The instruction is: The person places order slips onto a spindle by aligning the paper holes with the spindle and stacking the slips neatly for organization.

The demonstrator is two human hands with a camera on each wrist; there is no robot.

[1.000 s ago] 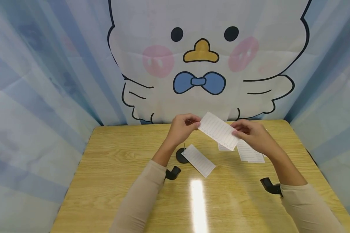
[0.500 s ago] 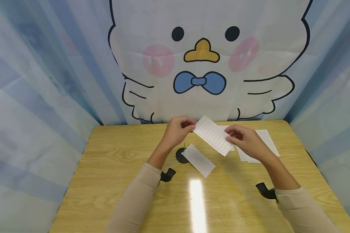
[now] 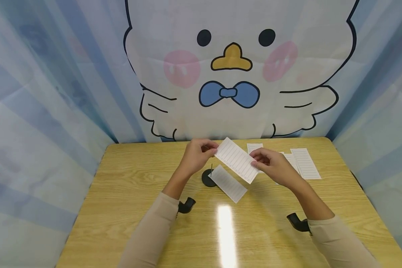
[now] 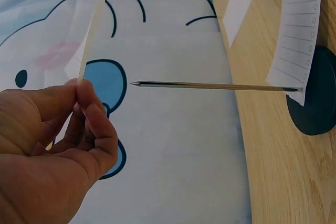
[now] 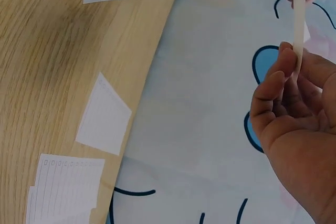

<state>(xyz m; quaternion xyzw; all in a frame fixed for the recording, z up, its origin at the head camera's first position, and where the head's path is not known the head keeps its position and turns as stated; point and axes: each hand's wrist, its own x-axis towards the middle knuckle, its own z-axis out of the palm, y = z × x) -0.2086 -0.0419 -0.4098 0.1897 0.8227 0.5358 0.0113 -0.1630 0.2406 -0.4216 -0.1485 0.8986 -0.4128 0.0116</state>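
A lined paper slip (image 3: 238,160) with a row of tiny boxes along one edge is held tilted above the table. My left hand (image 3: 196,155) pinches its left corner between thumb and fingers, and my right hand (image 3: 271,164) pinches the right end. In both wrist views the slip appears edge-on. Below it stands a receipt spike with a round black base (image 3: 207,179) and a thin pointed metal rod (image 4: 210,86). Another lined slip (image 3: 229,185) is pierced at one corner by the rod and lies low, against the base. The raised slip is left of the rod's tip in the left wrist view.
More lined slips lie at the back right of the wooden table (image 3: 127,208): one at the far right (image 3: 305,163), others partly behind my right hand, including a single slip (image 3: 254,147) near the back edge. A printed curtain (image 3: 227,123) hangs behind the table.
Both hands have moved left and slightly nearer, carrying the slip from the right toward the space above the spike. The slips at the back right have come more into sight.
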